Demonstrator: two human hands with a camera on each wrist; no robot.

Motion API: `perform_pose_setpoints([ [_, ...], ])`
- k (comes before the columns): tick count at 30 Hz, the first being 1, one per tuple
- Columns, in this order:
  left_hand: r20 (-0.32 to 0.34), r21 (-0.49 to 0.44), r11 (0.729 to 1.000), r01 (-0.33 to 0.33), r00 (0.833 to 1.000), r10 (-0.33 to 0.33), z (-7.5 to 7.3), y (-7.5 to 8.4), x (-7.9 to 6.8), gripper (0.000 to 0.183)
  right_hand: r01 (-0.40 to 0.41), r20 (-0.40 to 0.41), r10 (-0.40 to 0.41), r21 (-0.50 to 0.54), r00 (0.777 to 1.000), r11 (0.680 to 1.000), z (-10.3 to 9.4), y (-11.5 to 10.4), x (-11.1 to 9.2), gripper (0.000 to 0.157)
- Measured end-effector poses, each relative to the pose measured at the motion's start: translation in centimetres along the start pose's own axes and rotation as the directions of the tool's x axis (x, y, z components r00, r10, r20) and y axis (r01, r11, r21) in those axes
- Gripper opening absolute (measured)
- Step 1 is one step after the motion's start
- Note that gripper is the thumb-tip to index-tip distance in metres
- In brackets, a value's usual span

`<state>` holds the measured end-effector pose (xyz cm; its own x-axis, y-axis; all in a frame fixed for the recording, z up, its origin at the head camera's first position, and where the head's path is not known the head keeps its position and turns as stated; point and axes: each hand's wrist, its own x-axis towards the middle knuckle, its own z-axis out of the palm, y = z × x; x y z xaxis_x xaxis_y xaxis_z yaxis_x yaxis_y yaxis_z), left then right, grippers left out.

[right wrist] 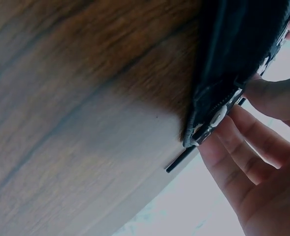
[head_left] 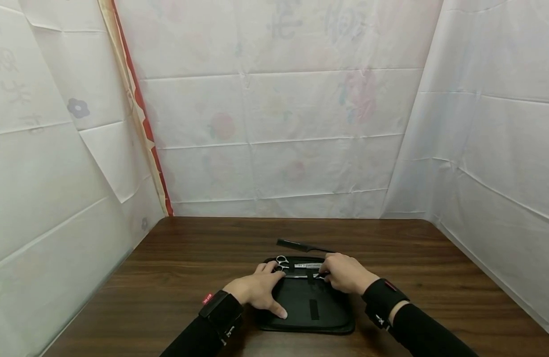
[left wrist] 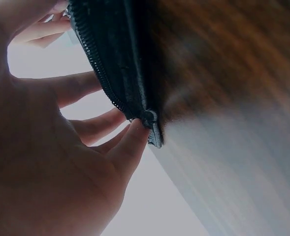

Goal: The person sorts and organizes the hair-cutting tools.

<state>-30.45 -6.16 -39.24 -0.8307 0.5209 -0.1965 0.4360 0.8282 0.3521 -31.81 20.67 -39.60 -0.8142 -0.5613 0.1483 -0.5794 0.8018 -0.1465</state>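
A black zippered case (head_left: 296, 302) lies on the table, with silver scissors held across its upper part. One pair has its finger rings (head_left: 281, 259) at the left and a toothed silver blade (head_left: 307, 266) under a strap. Just below it lies a second pair of scissors (head_left: 296, 276), pointing left. My left hand (head_left: 256, 290) rests on the case's left side, fingers spread near the rings and thumb on the black panel. At the upper right of the case, my right hand (head_left: 345, 272) has thumb and fingers curled at the second pair's handle end, partly hiding it.
Beyond the case lies a black tail comb (head_left: 294, 245), its thin tail running toward the right hand. The brown wooden table (head_left: 203, 248) is enclosed by white printed sheets (head_left: 274, 114) at the back and both sides.
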Motion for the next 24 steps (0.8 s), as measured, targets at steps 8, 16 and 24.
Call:
perform_pose_setpoints([
  [8, -0.007, 0.0, 1.0, -0.001, 1.0, 0.001, 0.03, 0.05, 0.03, 0.094, -0.019, 0.005, 0.019, 0.012, 1.0, 1.0, 0.2, -0.19, 0.25, 0.018],
  [16, -0.009, 0.005, 1.0, 0.006, 1.0, -0.005, 0.07, 0.05, 0.15, 0.094, -0.001, -0.009, 0.001, 0.025, 1.0, 1.0, 0.25, -0.47, 0.29, 0.017],
  [24, -0.005, 0.006, 1.0, 0.005, 1.0, -0.005, 0.02, 0.08, 0.18, 0.095, 0.021, -0.011, -0.02, 0.035, 1.0, 0.999, 0.36, -0.61, 0.42, 0.018],
])
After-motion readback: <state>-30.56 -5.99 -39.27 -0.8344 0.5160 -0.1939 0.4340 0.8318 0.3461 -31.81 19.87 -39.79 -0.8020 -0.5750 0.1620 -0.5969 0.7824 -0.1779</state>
